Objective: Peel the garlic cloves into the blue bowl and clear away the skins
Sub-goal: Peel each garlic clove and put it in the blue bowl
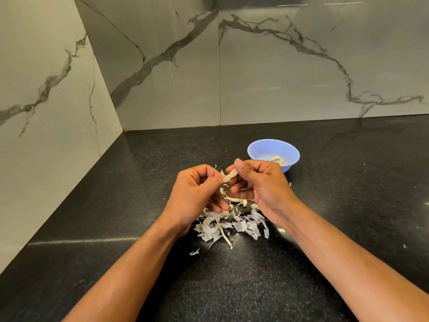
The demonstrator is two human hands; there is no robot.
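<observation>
A pale garlic clove (229, 175) is held above the counter between both hands. My right hand (257, 184) pinches its upper end with thumb and forefinger. My left hand (199, 189) pinches the lower end, where a strip of skin hangs. Below the hands lies a heap of white papery skins (232, 225), with a loose garlic stem (225, 238) in it. The blue bowl (260, 149) stands just beyond my right hand and holds a few peeled cloves (278, 159).
The black speckled counter (232, 287) ends at grey marble walls on the left and at the back. One stray skin flake (194, 252) lies in front of the heap.
</observation>
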